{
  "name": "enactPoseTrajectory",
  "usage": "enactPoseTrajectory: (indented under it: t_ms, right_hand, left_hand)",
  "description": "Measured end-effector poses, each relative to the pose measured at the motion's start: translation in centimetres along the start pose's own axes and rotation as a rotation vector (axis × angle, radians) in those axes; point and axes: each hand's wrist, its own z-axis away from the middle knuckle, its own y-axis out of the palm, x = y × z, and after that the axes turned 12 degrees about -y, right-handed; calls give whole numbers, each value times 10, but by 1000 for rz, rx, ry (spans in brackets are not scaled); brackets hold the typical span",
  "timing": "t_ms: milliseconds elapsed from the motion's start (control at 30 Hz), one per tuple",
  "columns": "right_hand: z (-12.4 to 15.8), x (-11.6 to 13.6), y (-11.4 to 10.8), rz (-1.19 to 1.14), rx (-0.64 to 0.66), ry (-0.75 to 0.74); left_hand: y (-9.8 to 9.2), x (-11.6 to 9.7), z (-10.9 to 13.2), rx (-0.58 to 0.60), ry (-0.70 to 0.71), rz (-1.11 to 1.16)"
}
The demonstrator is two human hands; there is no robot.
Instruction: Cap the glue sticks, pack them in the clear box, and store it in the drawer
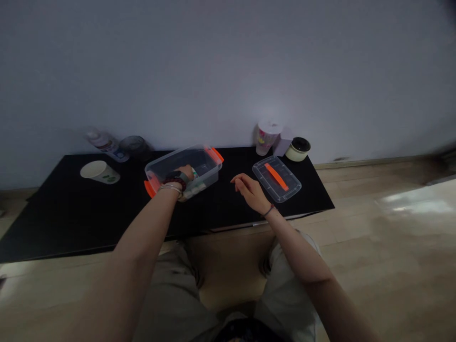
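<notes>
My left hand (185, 173) reaches down inside a clear plastic box (210, 178) with orange latches. Its fingers are closed around something small, white and green, too small to name. Several pale items lie along the bottom of the box, seen through its near wall. Over the black table, between the box and its lid, my right hand (250, 191) hovers with loosely curled fingers; whether they hold anything is hidden. The clear lid (265, 178) with an orange handle lies flat just right of that hand.
A paper cup (100, 172), a bottle (107, 145) and a dark round container (136, 147) stand on the left of the black table (89, 213). At the back right are a lidded cup (265, 138), a pale box (283, 141) and a cream pot (298, 151) with black lid.
</notes>
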Motion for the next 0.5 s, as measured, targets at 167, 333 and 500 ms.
enactPoseTrajectory:
  t_ms: [167, 333, 500]
  right_hand:
    - [0, 0, 1, 41, 29, -5]
    - [0, 0, 1, 91, 81, -22]
    - [-1, 1, 1, 106, 100, -39]
  left_hand:
    - [-7, -1, 12, 11, 33, 16]
    - [-28, 7, 48, 5, 183, 138]
    - [-36, 46, 109, -387, 134, 405]
